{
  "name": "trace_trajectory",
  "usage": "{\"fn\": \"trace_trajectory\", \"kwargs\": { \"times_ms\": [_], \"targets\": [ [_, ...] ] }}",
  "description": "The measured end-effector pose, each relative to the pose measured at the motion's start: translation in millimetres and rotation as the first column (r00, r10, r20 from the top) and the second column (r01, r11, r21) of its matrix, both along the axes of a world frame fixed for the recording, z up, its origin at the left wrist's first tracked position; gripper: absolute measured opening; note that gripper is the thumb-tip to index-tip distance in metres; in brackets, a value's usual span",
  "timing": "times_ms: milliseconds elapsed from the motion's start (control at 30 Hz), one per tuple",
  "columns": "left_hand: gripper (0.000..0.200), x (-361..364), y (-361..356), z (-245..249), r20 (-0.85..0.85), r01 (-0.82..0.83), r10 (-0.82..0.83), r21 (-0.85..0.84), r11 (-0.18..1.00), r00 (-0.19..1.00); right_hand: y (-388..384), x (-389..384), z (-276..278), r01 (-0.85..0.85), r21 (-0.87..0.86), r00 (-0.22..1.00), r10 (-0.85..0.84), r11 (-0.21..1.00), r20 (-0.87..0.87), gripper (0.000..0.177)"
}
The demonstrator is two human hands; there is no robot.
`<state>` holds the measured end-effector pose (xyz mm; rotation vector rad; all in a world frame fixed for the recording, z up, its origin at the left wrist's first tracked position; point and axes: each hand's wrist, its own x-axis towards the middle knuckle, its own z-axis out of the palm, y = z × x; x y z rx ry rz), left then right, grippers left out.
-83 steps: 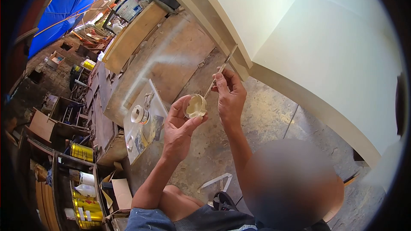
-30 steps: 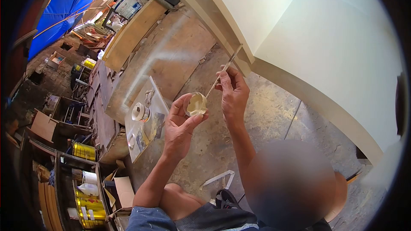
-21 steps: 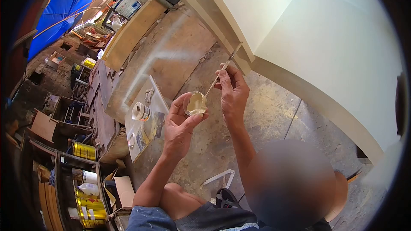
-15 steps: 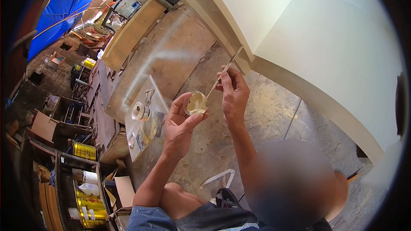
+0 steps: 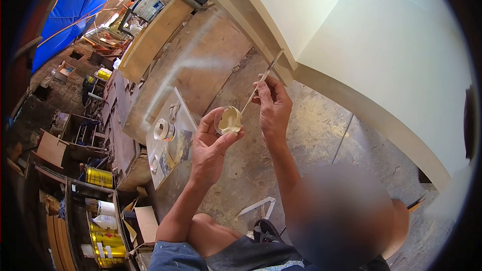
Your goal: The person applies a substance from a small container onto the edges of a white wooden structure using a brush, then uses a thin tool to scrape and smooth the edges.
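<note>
Cup in left hand, brush in right, beside the pale cabinet
Left hand point(image 5: 207, 150) grasping small clear cup point(image 5: 231, 116), pale yellow stuff inside; cup sits between thumb and fingers, tilted, mouth facing the wearer; right hand point(image 5: 273, 108) pinching slim brush point(image 5: 265, 75) between thumb and fingertips, partway along it; one end slants up past the grip to the edge of the pale cabinet point(image 5: 346, 45), contact cannot be told; other end slopes down beside the cup's rim, touching or apart unclear; white tub point(image 5: 171, 131) on paint-marked board point(image 5: 187, 115), left of the cup
</note>
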<state>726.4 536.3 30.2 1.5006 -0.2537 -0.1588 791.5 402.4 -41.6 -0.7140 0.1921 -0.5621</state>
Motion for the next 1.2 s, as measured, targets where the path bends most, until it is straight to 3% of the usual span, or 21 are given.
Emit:
{"fn": "trace_trajectory", "kwargs": {
  "times_ms": [1200],
  "targets": [
    [0.062,-3,-3,2,-0.032,0.001,-0.002,-0.043,0.999,0.999,3,-10,-12,-0.034,-0.023,0.999,0.034,0.999,-0.029,0.025]
  ]
}}
